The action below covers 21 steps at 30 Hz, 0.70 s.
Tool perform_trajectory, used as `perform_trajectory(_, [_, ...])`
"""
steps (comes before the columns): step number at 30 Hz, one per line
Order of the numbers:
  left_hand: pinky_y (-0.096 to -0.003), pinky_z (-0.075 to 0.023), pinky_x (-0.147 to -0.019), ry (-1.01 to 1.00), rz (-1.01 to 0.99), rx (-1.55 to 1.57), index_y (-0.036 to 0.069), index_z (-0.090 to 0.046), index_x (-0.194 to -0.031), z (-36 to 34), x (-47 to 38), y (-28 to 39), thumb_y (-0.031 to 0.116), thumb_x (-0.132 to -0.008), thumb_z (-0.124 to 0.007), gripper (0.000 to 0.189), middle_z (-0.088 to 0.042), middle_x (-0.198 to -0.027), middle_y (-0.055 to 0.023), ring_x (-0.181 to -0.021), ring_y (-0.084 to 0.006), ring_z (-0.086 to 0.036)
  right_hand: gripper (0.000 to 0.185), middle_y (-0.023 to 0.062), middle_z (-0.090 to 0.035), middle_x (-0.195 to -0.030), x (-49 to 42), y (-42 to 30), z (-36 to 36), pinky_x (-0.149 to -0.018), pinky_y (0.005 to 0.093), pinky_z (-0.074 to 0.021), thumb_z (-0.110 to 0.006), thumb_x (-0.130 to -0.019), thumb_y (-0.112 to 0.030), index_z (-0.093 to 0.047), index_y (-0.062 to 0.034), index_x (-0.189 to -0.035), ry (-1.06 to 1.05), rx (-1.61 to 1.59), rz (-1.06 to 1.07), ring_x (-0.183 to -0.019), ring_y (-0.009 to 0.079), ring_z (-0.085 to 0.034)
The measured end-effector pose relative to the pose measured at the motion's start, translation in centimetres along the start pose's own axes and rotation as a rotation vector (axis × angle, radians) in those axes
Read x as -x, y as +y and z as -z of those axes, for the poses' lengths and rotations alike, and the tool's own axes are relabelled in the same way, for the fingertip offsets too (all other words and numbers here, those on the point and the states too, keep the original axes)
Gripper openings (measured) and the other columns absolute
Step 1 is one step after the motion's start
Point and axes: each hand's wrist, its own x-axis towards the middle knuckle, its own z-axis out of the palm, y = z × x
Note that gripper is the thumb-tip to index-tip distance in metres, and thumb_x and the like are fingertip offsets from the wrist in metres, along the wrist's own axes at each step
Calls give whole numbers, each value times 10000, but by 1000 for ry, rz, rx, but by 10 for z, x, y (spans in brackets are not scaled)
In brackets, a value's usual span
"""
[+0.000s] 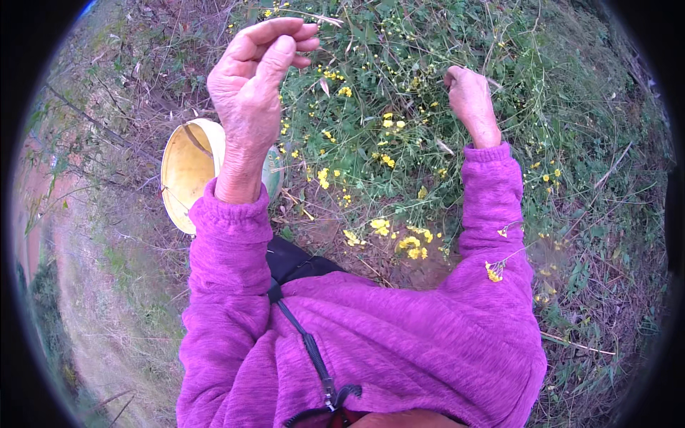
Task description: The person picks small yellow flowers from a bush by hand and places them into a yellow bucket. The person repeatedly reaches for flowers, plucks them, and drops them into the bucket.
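My left hand [251, 85] is raised at the upper left, its fingers loosely curled and its thumb close to the index finger. Nothing shows between them, but the inside of the palm is partly hidden. Small yellow flowers [345, 91] on green stems grow just right of it. Further right, my right hand [471, 99] reaches into the flowering plants [428, 139] with fingers bent inward. Its fingertips are turned away, so whatever they grip is hidden. Beside my left wrist, a pale yellow plastic bucket [184, 166] lies tipped, its mouth facing left; my forearm covers part of it.
Yellow flower heads [412, 246] stand or lie over bare soil [423, 273] near my body. A flower sprig [493, 273] crosses my right sleeve. Thin dry branches [101, 125] spread at the left, and dry grass [604, 299] lies at the right.
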Motion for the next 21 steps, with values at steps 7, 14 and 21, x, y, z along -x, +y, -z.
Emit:
perform_trajectory(7, [-316, -499, -875, -307, 35, 68, -32, -592, -1144, -30, -33, -13, 71, -930, -539, 243, -652, -1088, -145, -994, -202, -631, 177, 214, -641, -867, -4, -8, -20, -770, 466, -485, -510, -753, 29, -635, -28, -865, 12, -21, -26, -865, 396, -620])
perform_trajectory(14, [-294, -444, -926, -482, 233, -614, 42, -623, -1158, -12, -65, -71, 146, -923, -548, 267, -656, -1097, -51, -1033, -137, -587, 217, 77, -619, -722, -6, -11, -20, -534, 304, -482, -479, -831, 6, -646, 9, -969, -46, -238, -124, -594, 139, -601])
perform_trajectory(21, [-323, -486, -744, -236, 582, -507, 44, -662, -1101, -10, -61, -113, 146, -858, -621, 266, -686, -967, -79, -808, -162, -616, 227, 58, -626, -740, -9, -24, -22, -537, 270, -508, -475, -831, 8, -655, 11, -969, -22, -556, -300, -554, 110, -601])
